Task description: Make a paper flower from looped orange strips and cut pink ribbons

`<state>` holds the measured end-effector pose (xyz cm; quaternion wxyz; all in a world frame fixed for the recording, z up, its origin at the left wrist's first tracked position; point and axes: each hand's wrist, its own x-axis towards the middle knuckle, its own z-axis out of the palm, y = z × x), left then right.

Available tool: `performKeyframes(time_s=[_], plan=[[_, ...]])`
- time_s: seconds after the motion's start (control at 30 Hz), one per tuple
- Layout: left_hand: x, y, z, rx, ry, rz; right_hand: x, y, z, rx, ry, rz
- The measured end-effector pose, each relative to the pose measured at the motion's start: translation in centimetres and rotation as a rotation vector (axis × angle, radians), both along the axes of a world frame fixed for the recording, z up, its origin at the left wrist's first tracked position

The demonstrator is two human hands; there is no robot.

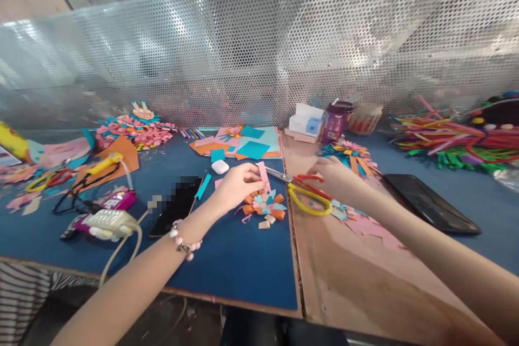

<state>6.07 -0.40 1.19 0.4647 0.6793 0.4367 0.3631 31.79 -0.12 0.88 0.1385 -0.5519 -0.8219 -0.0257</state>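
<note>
My left hand (245,186) is closed, pinching a narrow pink paper strip (264,175) between thumb and fingers. Just below it lies a paper flower (265,201) with orange and light blue looped petals. My right hand (338,177) is closed at the orange loop of a pair of scissors (310,205); its fingertips are partly hidden. The other loop is yellow, and the blades point left toward the pink strip. Behind my right hand sit more paper flowers (352,151), and pink and blue paper scraps (365,225) lie under that forearm.
A black phone (178,208) and a white earbud case (220,167) lie left. Coloured sheets (263,138), a tissue box (306,121) and a purple cup (338,121) stand along the perforated metal screen (243,59). A power strip (111,221) is left; a dark tray (432,203) and pipe cleaners (441,138) right.
</note>
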Motion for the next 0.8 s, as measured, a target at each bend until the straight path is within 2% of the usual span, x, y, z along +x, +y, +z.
performKeyframes(time_s=[0.1,0.23,0.47,0.57,0.63,0.7,0.8], plan=[[-0.5,0.4,-0.3,0.042,0.012,0.036,0.2,0.2,-2.0,-0.025,-0.146,-0.039],[-1.2,0.7,-0.8,0.093,0.025,0.037,-1.0,0.3,-3.5,-0.008,-0.144,-0.092],[-2.2,1.2,-1.0,0.078,0.035,0.063,-1.1,1.1,-2.7,0.016,-0.063,-0.157],[-2.3,1.2,-0.7,0.085,0.037,0.088,-0.8,1.2,-1.7,-0.05,-0.016,-0.228],[-2.4,1.1,-0.6,0.09,0.045,0.107,-0.5,1.0,-1.0,-0.116,0.075,-0.284],[-2.4,1.0,-0.4,0.083,0.043,0.125,-0.1,0.7,-0.2,-0.218,0.266,-0.294],[-2.4,0.8,-0.2,0.057,-0.006,0.131,0.2,-0.5,0.5,-0.445,0.705,-0.137]])
